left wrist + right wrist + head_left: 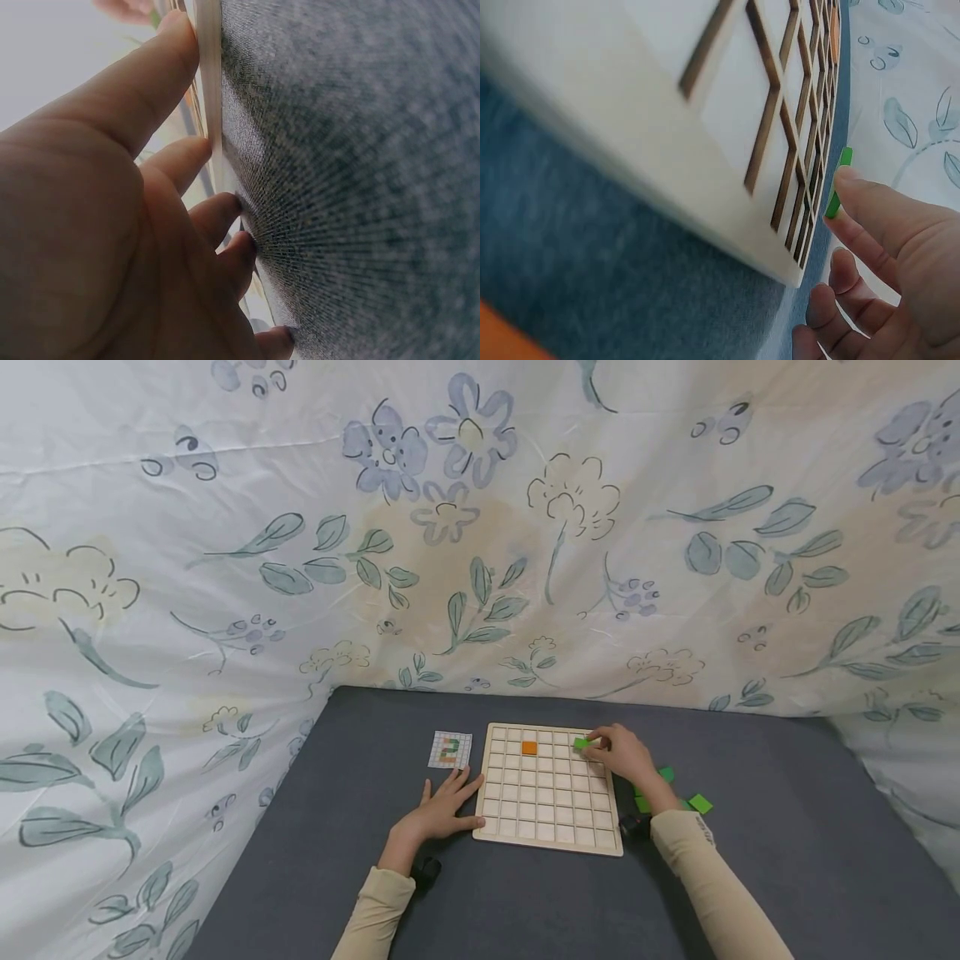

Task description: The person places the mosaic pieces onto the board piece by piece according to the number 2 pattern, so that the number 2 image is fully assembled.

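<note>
A wooden grid board [546, 833] lies on the dark table, with an orange square tile [529, 748] in one cell of its upper part. My right hand [626, 755] pinches a green square tile [582, 743] between thumb and finger above the board's far right part. In the right wrist view the green tile [839, 182] is held on edge, near the board's rim [705, 232]. My left hand [438, 810] lies spread at the board's left side. Its thumb [176, 52] and index fingertip touch the board's edge, as the left wrist view shows.
A small printed card [450, 750] with a coloured figure on a grid lies left of the board. Several green tiles [701, 803] lie right of the board, partly hidden by the right forearm. A floral curtain [480, 568] hangs behind the dark table [300, 860].
</note>
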`<state>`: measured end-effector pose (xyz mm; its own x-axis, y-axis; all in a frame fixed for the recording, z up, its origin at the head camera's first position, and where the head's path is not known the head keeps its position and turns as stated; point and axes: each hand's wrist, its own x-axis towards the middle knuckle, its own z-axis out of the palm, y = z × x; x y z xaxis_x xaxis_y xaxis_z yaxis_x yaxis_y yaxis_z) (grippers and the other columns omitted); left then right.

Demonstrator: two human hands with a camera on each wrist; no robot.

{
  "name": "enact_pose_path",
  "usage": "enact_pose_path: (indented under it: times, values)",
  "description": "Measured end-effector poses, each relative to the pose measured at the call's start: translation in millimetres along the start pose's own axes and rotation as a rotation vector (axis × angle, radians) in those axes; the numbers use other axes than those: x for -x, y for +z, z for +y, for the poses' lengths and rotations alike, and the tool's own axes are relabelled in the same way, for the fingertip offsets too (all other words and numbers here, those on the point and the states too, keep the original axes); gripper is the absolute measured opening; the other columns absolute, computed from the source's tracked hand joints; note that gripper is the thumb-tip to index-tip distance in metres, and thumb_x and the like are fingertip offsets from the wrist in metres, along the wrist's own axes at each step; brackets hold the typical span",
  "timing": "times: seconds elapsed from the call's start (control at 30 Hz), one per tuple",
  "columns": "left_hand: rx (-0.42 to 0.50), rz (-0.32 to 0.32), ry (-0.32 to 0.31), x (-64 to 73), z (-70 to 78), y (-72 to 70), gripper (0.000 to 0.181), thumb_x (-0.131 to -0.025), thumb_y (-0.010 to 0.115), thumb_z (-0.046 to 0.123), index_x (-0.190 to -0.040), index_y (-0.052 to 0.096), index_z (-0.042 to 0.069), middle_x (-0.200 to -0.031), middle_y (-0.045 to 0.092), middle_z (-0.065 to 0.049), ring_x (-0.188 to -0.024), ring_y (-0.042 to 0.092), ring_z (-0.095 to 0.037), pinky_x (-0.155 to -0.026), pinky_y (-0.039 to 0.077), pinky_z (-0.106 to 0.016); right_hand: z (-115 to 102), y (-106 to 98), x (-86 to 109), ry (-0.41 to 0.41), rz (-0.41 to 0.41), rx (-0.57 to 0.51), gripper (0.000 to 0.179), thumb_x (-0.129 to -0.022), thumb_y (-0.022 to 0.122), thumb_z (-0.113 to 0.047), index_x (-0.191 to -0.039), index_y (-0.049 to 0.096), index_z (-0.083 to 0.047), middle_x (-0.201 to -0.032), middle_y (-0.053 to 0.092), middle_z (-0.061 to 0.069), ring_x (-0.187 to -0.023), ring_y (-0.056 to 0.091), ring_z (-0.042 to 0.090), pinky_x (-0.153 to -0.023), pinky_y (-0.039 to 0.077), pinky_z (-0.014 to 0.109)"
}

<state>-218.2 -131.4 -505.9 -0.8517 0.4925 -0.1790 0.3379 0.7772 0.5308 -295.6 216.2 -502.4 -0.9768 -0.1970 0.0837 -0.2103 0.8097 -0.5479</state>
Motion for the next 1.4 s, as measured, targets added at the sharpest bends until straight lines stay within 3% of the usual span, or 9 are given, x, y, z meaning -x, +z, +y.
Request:
enact_pose_path:
  times: [0.37, 1.03, 1.4]
  values:
    - [-0.008, -0.006, -0.002, -0.4, -1.3, -0.4, 0.074, -0.089, 0.058, 0.045, -0.149, 0.025, 0.018, -0.155, 0.014, -0.014, -0.143, 0.007, -0.034, -0.105, -0.003, -0.068, -15, 11, -6.8, 0.033, -0.040, -0.007, 0.031, -0.086, 0.067, -0.030, -0.110, 0.067, -0.010, -0.086, 0.051, 0.007, -0.067, 0.047, 0.018, -0.051, 0.037, 0.030]
    - [-0.006, -0.010, -0.013, 0.3, -2.0, -2.9, 0.073, -0.089, 0.057, 0.045, -0.149, 0.024, 0.019, -0.155, 0.013, -0.013, -0.143, 0.006, -0.033, -0.105, -0.003, -0.068, -43, 26, -16.4, -0.022, -0.069, -0.030, 0.028, -0.086, 0.067, -0.028, -0.106, 0.068, -0.009, -0.089, 0.054, 0.008, -0.074, 0.050, 0.018, -0.055, 0.040, 0.031]
    - [0.003, -0.019, -0.012, -0.3, -0.5, -2.3, 0.073, -0.089, 0.057, 0.045, -0.149, 0.023, 0.019, -0.155, 0.012, -0.012, -0.143, 0.005, -0.032, -0.106, -0.004, -0.066, -47, 32, -17.9, -0.029, -0.072, -0.026, 0.028, -0.084, 0.070, -0.026, -0.105, 0.068, -0.008, -0.084, 0.052, 0.008, -0.067, 0.048, 0.017, -0.052, 0.039, 0.029]
